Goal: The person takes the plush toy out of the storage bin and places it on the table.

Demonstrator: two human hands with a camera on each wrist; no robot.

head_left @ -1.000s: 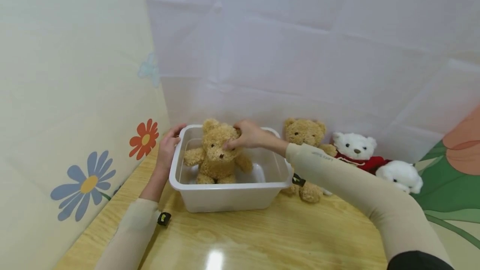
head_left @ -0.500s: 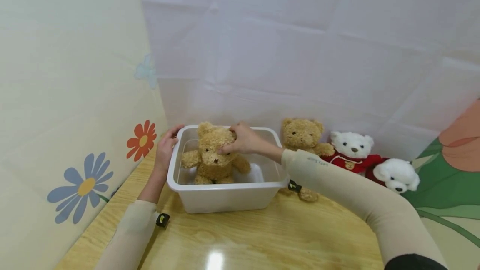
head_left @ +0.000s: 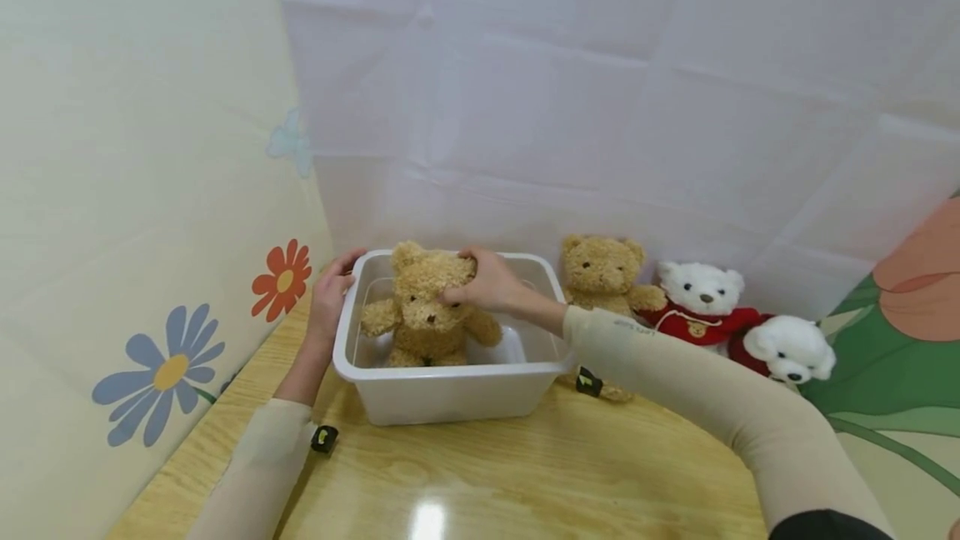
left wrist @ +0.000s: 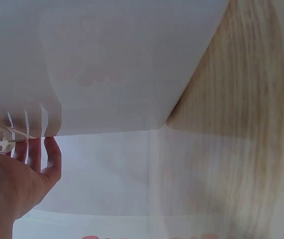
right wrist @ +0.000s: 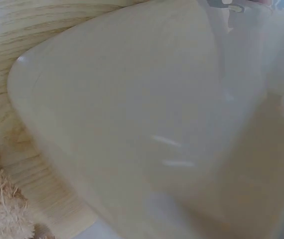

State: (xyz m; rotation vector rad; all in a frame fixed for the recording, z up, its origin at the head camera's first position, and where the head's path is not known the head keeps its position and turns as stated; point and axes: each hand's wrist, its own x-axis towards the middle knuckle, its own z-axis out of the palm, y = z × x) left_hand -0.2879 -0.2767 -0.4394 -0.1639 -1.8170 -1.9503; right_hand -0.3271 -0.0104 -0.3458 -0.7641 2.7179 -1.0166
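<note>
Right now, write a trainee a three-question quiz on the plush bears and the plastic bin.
1. True or false: the right hand grips the head of the tan teddy bear sitting in the translucent plastic bin.
2. Which part of the bin does the left hand hold? A. the near wall B. the far left corner of the rim C. the right rim
3. How many plush bears sit on the wooden table outside the bin, to its right?

Key
1. True.
2. B.
3. Three: a second tan teddy bear, a white bear in a red sweater and another white bear, lying over.
</note>
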